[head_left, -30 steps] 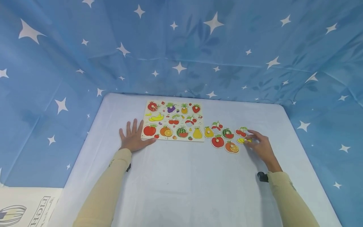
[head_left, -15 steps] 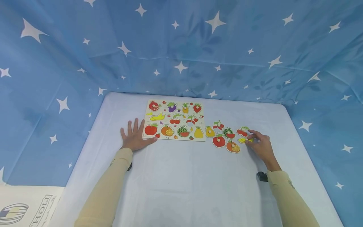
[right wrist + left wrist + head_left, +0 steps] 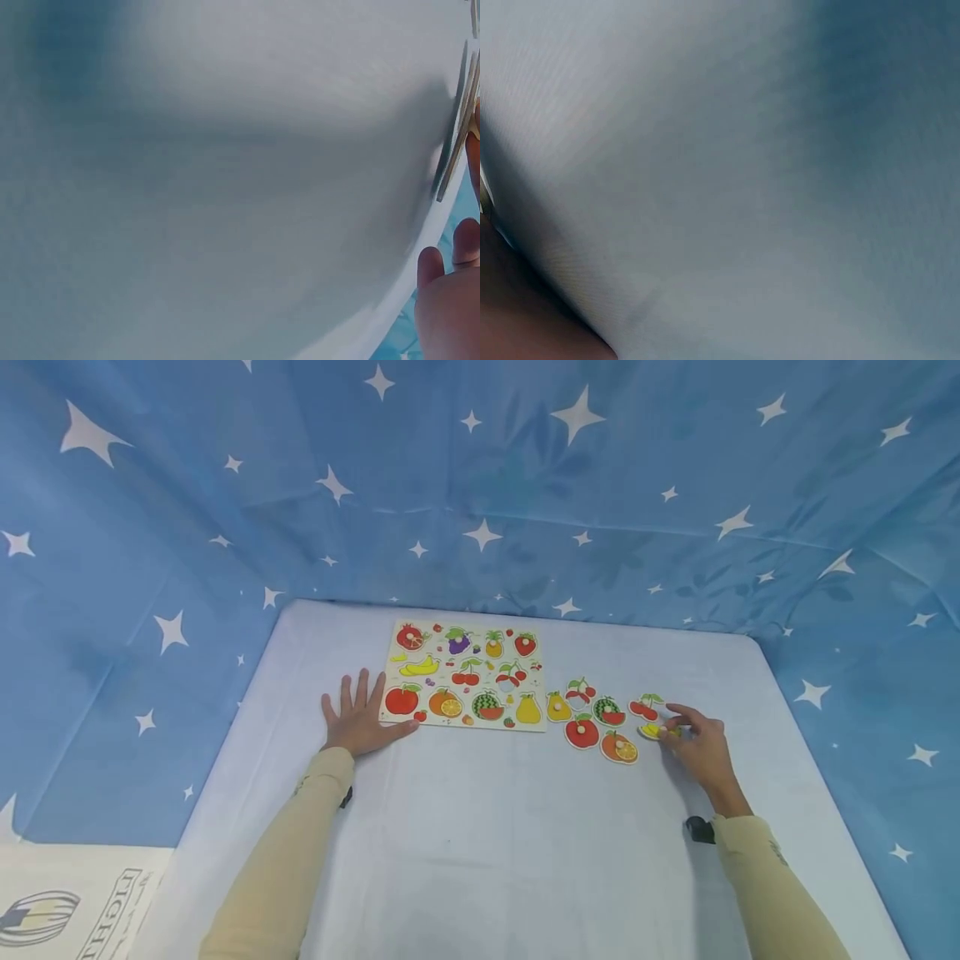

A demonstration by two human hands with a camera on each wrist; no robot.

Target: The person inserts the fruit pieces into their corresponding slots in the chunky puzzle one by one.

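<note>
In the head view, my left hand [image 3: 358,725] lies flat with fingers spread at the left side of a wooden fruit puzzle board [image 3: 501,724], the thumb along its lower left corner. Near the table's right side, my right hand [image 3: 705,752] pinches a yellow banana puzzle piece [image 3: 649,731] between thumb and fingertips. Seen edge-on in the right wrist view, this piece [image 3: 457,135] casts a shadow on the cloth. Just above it lies a cherry piece [image 3: 643,707]. The left wrist view shows mostly blurred cloth and a bit of skin.
Loose knobbed pieces lie between board and right hand: pear [image 3: 558,707], cherries with a white-and-red part [image 3: 578,695], watermelon [image 3: 608,712], apple [image 3: 582,733], orange [image 3: 618,748]. Knobbed pieces fill the board's top row. A blue starry curtain [image 3: 480,485] surrounds the white table [image 3: 480,860].
The view has shifted a little. My right hand has drawn the banana piece slightly to the right, away from the orange piece. My left hand stays beside the board.
</note>
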